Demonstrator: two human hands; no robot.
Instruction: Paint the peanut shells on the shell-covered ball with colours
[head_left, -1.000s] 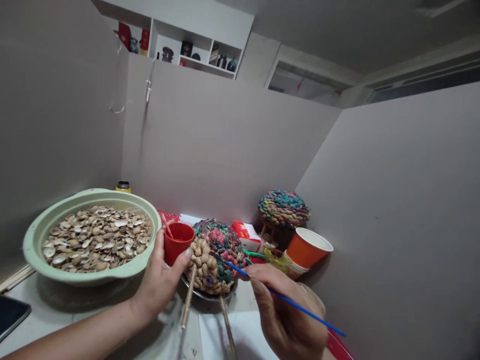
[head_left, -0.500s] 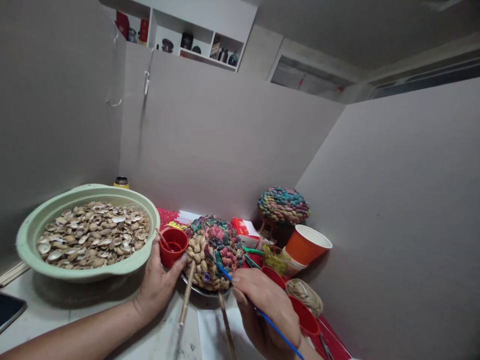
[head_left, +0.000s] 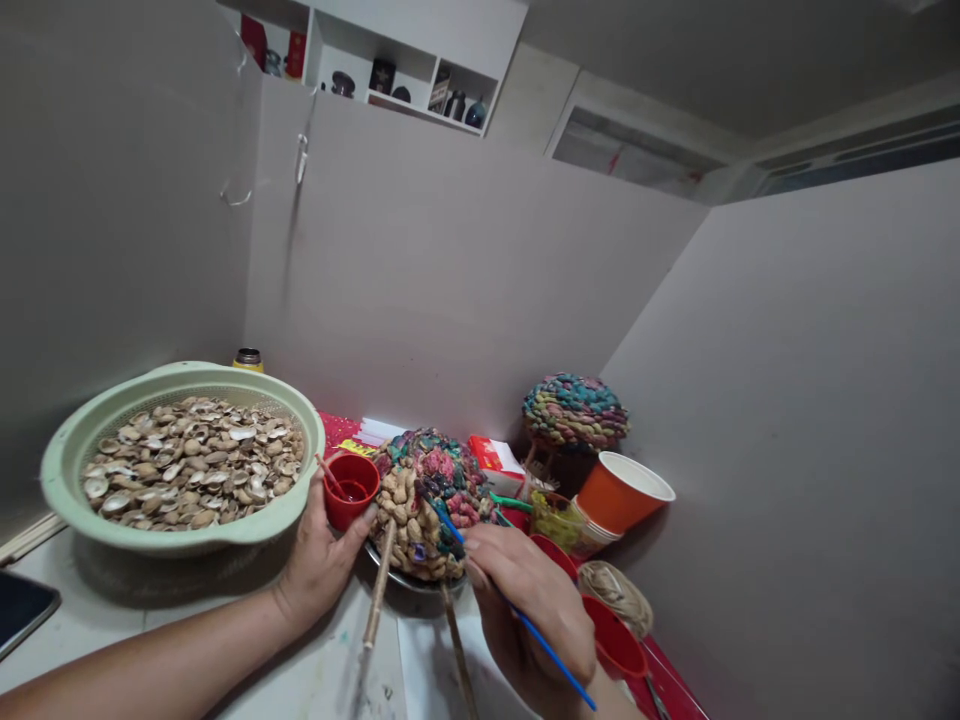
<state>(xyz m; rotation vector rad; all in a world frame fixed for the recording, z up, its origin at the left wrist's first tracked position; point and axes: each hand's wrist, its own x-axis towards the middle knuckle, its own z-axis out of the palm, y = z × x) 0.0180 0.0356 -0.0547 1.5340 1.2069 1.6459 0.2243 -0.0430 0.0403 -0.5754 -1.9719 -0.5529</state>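
Observation:
My left hand (head_left: 324, 560) is wrapped round a small red cup (head_left: 349, 510) that has dark liquid and a thin stick in it. A blue paintbrush (head_left: 551, 648) is pinched in my right hand (head_left: 529, 595), its tip against a dome covered in peanut shells (head_left: 405, 515). Pink, green and dark paint covers the dome's top and right side; the left front stays bare tan. Two stick legs (head_left: 380, 590) jut from it toward me. Beneath it shows the edge of a metal bowl (head_left: 416, 583).
At left stands a green colander (head_left: 56, 480) of nut shells, with a phone (head_left: 26, 608) below it. Toward the right are a second painted peanut-shell piece (head_left: 576, 410), an orange paper bucket (head_left: 619, 495), twine (head_left: 619, 595), red cups (head_left: 616, 640) and a red-and-white box (head_left: 496, 458).
The whole view has shifted slightly, so things sit a little further right. The brush stays on the dome, and both hands keep their holds.

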